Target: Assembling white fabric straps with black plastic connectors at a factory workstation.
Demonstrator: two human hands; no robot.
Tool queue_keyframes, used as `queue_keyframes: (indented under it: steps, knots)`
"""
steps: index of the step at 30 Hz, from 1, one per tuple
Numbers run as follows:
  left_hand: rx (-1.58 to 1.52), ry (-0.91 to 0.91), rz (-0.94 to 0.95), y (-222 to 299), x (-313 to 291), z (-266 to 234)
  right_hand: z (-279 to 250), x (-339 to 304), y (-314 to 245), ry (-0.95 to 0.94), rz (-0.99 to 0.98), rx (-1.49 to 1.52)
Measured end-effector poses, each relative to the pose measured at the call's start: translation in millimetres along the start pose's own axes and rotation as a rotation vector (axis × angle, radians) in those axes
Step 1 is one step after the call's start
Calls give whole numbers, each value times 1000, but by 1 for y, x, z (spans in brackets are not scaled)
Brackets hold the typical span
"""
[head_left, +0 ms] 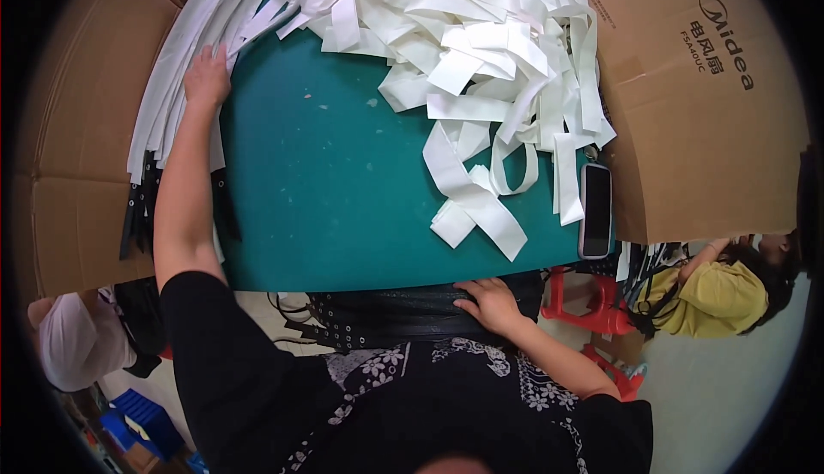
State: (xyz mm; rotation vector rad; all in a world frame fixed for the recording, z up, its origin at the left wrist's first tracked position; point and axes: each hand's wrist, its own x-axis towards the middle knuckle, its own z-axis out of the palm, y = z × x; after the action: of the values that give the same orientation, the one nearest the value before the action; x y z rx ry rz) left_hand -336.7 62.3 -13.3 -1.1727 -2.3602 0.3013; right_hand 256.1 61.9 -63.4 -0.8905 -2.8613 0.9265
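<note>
My left hand (207, 78) lies on a bundle of long white strips (163, 101) along the left side of the green tabletop (300, 174). Its fingers are stretched out, pointing away from me. Black straps with metal eyelets (137, 217) show below the near ends of that bundle. Down in my lap, just below the table's front edge, my right hand (493, 304) rests on black eyelet straps (386, 311) with its fingers apart. A loose, tangled heap of white strips (489, 45) covers the far and right part of the table.
A phone (596, 210) lies at the table's right edge. Large cardboard sheets stand left (81, 105) and right (704, 148). Red stools (584, 295) are under the right side. One person in yellow (704, 298) sits to the right, another in pale clothing (81, 345) to the left.
</note>
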Motion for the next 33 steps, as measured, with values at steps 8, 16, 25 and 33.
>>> queue_keyframes:
  steps: [8, 16, 25, 33]
  knots:
    - [-1292, -237, 277, 125, -164, -187, -11, 3, -1, 169, -258, -77]
    - [-2583, -1727, -844, 220, -344, -218, -65, -39, -18, -140, -206, 401]
    - [-2055, -1402, 352, 262, -355, -240, -55, -39, -18, -210, 54, 699]
    - [-1550, -933, 753, 294, -312, -245, -73, -33, -23, 171, 232, 1472]
